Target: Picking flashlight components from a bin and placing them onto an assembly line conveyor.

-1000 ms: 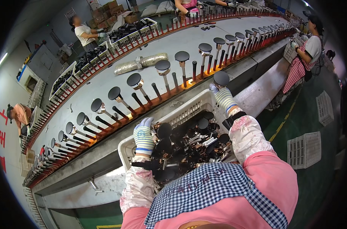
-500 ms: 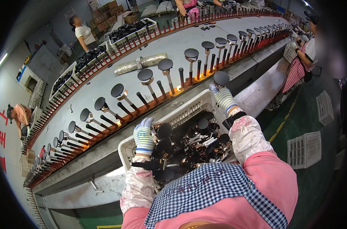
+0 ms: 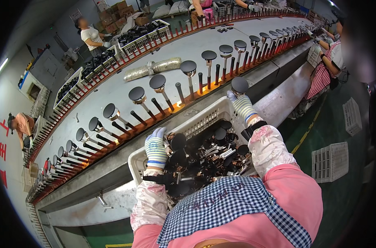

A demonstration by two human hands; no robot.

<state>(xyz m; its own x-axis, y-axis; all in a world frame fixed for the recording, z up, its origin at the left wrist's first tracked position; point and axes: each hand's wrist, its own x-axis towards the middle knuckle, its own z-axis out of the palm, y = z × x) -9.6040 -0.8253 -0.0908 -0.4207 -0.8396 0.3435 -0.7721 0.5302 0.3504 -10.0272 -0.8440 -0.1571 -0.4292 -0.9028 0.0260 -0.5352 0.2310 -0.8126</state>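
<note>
Centre right of frame: right hand (image 3: 243,106) partly closed on a black disc-topped part (image 3: 240,85).
The disc sits directly above the fingertips, beyond the far right corner of the white crate (image 3: 135,164). Left hand (image 3: 156,147), centre of frame, lies at the crate's far left corner, fingers bent; a second black disc (image 3: 178,141) is just right of it, grip on it cannot be determined.
</note>
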